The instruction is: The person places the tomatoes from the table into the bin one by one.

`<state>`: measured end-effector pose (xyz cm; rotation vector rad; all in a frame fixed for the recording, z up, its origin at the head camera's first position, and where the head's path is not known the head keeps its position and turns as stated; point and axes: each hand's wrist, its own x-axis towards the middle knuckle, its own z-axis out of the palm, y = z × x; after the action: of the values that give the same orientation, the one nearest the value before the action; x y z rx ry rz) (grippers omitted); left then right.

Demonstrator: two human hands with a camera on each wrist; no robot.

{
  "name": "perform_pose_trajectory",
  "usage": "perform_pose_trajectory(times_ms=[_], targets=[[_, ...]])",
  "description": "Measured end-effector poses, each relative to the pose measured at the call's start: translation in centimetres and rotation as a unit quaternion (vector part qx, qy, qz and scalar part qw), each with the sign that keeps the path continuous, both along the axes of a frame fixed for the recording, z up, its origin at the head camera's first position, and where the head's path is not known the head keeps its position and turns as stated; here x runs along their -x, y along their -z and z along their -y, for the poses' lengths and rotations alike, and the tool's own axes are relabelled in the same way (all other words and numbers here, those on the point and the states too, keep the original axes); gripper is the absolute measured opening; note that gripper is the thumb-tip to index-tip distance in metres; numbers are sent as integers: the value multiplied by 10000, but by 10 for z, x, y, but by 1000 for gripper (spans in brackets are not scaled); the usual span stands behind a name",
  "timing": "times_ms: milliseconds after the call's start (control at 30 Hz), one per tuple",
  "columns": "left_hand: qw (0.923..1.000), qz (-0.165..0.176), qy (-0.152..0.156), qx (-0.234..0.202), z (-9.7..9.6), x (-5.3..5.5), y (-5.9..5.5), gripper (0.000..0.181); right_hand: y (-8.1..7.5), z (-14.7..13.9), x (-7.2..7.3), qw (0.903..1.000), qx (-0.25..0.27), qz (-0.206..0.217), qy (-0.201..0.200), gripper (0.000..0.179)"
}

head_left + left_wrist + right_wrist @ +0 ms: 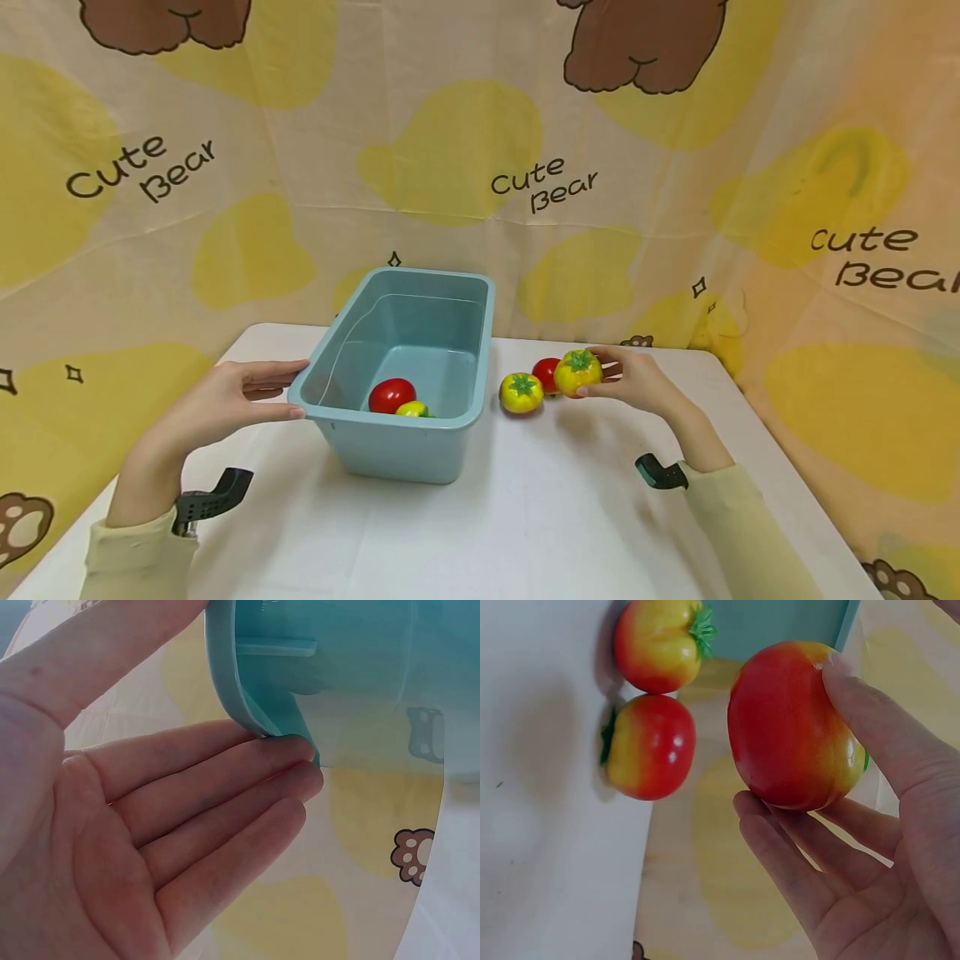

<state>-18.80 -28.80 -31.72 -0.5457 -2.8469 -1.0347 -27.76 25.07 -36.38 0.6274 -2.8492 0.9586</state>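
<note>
My right hand (pixel 633 379) pinches a red-and-yellow toy tomato (pixel 576 372) between thumb and fingertips, raised above the table; its green leafy top faces the head camera. Beside it a yellow-topped tomato (pixel 521 393) and a mostly red tomato (pixel 547 375) lie on the table, touching each other in the right wrist view. Straight fingers and thumb of my left hand (pixel 236 396) touch the near left corner of a blue-green plastic bin (pixel 397 450). Inside that bin, at its near end, are a red tomato (pixel 392 395) and a partly hidden yellow one (pixel 412 408).
The bin stands on a white table (pixel 525 517), left of the loose tomatoes. A printed cloth (pixel 442 150) with bears and lettering hangs behind the table and along its sides. Each wrist wears a black band mount (pixel 213 500).
</note>
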Motion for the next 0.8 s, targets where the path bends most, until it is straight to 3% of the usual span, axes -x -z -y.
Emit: perform_pose_trajectory(times_ms=[467,800], targets=[[10000,42,5,2,-1,-1,-2,63,-25,13,1,9996,52,15,-279,65],[10000,26,-15,39,-1,-2,-3,63,-41,26,5,9993,-45,-36,-381,69]])
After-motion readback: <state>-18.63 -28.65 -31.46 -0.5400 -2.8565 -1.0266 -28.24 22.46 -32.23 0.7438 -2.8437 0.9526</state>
